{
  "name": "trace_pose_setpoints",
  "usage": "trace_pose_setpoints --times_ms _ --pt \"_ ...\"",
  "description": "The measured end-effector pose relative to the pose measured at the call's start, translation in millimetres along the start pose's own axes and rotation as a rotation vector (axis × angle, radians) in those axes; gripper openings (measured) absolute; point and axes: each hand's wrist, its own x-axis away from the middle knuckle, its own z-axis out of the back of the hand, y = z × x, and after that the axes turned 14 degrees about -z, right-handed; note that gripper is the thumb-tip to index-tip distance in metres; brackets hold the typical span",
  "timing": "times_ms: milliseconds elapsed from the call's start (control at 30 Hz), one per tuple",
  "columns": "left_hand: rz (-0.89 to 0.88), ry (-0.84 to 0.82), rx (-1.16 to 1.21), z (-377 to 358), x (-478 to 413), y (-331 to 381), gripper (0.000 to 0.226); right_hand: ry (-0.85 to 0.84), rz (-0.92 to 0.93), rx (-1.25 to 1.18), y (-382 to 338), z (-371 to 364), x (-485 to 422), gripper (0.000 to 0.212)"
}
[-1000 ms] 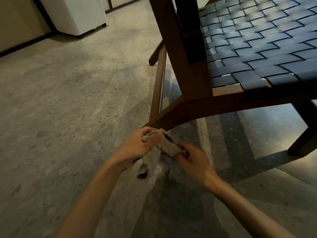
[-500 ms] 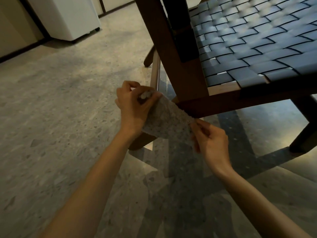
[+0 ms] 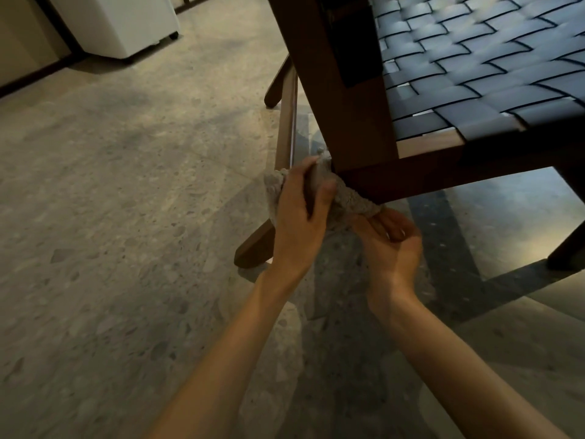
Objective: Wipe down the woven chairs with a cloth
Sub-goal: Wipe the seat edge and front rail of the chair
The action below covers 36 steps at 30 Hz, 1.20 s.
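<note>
Floor (image 3: 126, 191) terrazzo. Left hand (image 3: 300, 213) clasps cloth (image 3: 353, 198) at lower corner of chair (image 3: 364, 122); right hand (image 3: 392, 245) pinches its tail. Keep it taut; follow the rail (image 3: 443, 172).

The chair (image 3: 348, 122) runs off the top and right edges. The left hand (image 3: 299, 223) covers much of the cloth (image 3: 351, 201) it holds

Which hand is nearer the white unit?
Left. The left hand grips the cloth at the chair leg, toward the unit; the right hand holds the cloth's far end.
</note>
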Motion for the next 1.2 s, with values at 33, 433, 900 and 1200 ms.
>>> trace_pose_setpoints --times_ms 33,433,900,1200 --pt "-0.014 -0.056 -0.016 1 4 -3 0.038 -0.011 0.0 -0.01 1 -3 -2 0.049" --pt "0.023 -0.178 -0.137 36 49 -75 0.051 -0.209 0.043 0.563 61 -9 -16 0.02" --pt "0.308 -0.333 -0.246 86 109 -141 0.065 -0.431 -0.519 0.417 123 -27 -40 0.04" --pt "0.187 -0.119 -0.234 40 81 -85 0.055 -0.355 -0.433 0.193 95 -18 -22 0.034"
